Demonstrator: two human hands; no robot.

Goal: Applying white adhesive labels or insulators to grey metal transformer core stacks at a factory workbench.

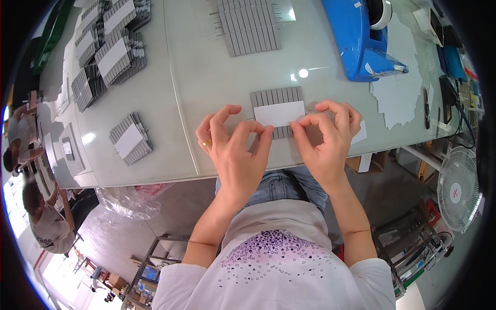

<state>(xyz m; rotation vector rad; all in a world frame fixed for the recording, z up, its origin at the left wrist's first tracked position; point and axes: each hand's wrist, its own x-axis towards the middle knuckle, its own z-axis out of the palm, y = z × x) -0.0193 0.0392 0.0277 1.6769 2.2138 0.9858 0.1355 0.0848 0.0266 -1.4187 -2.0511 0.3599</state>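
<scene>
In front of me a small row of grey slatted strips lies flat on the table, with a white paper strip across its middle. My left hand pinches at the paper's lower edge, thumb and index finger together; a ring shows on one finger. On the other side, my right hand is closed in a similar pinch at the lower edge, close to the left fingertips. The other fingers of both hands are curled and raised. Part of the grey strips shows below the paper, between my fingertips.
A larger row of grey strips lies farther back. At left are banded stacks and one separate bundle. A blue tape dispenser stands at back right, beside white sheets. A fan is at right; people sit far left.
</scene>
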